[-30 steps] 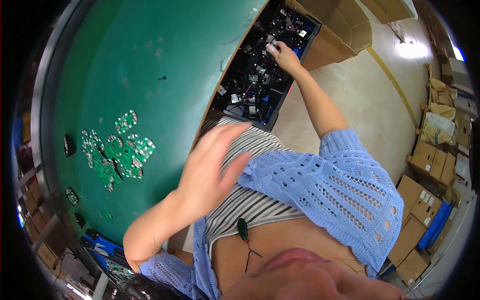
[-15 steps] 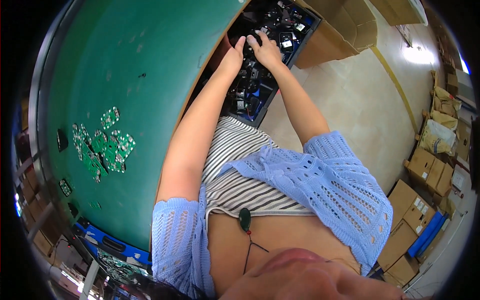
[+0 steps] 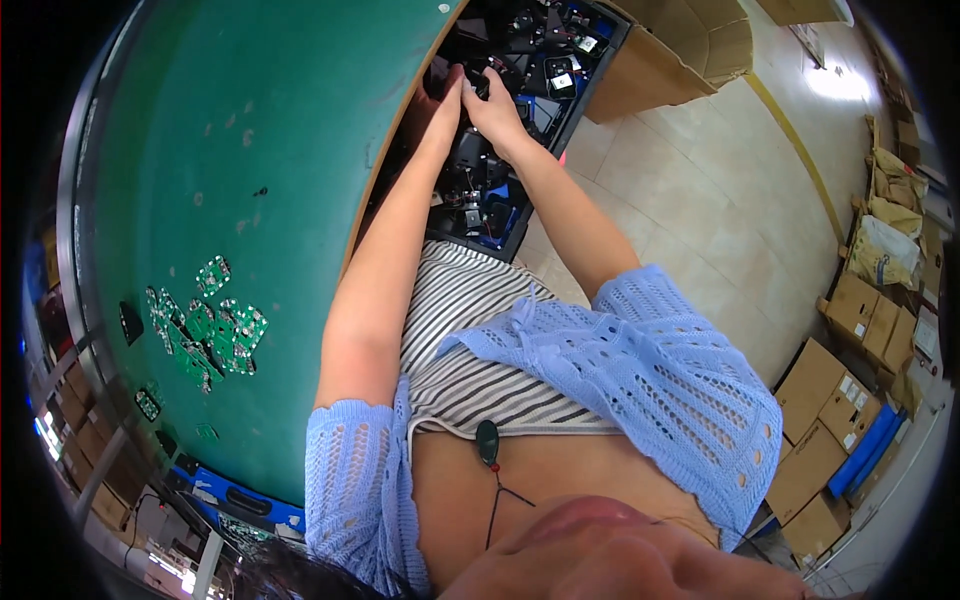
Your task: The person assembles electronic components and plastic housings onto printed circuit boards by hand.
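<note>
Left hand (image 3: 442, 115) and right hand (image 3: 493, 116) held close together over bin (image 3: 517, 240) of black parts (image 3: 472, 150), any grip not discernible; bin set along right edge of counter (image 3: 250, 100), seemingly for easy reach; boards (image 3: 235, 335) clustered near left edge, apparently kept apart.

White glare is flaring at two o'clock on the pale, glossy tiled floor (image 3: 690, 190); blackened fisheye edges are bending.
</note>
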Demonstrator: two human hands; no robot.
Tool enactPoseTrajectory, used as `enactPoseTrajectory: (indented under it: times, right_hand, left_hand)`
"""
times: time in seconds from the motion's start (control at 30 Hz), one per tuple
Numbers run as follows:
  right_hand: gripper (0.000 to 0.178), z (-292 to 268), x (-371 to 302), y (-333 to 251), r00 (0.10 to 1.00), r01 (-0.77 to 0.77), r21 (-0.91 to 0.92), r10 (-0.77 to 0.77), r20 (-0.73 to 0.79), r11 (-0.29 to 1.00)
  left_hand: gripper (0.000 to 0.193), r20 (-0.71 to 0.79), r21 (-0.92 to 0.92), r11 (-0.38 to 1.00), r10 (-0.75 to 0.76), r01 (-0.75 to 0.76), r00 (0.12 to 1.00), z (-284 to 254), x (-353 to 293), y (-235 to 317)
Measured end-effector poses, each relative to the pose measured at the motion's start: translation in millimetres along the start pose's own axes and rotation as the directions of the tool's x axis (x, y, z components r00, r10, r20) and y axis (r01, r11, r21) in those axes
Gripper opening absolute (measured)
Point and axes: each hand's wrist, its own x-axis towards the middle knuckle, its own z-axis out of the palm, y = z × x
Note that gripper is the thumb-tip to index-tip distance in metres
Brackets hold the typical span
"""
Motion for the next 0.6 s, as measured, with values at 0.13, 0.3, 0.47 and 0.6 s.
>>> enactPoseTrajectory:
  times: [0.13,0.3,0.47,0.6]
  right_hand:
    - [0.073,3,-13,-1,0.996,0.054,0.349,-0.076,0.049,0.935]
    - [0.058,0,-46,-16,0.995,0.095,0.562,-0.072,-0.064,0.822]
    - [0.04,-20,-60,-4,0.986,0.166,0.734,-0.108,-0.126,0.658]
    - [0.037,-48,-78,-12,0.971,0.224,0.754,-0.076,-0.226,0.617]
  left_hand:
    - [0.063,-0.05,-0.052,0.996,-0.076,0.074,0.996,-6,-7,8]
    - [0.057,0.118,0.041,0.991,-0.131,0.127,0.984,-23,-20,28]
    - [0.046,0.123,0.023,0.996,0.082,-0.086,0.989,-28,-38,79]
    - [0.047,0.109,0.101,0.969,0.215,-0.226,0.971,-19,-53,111]
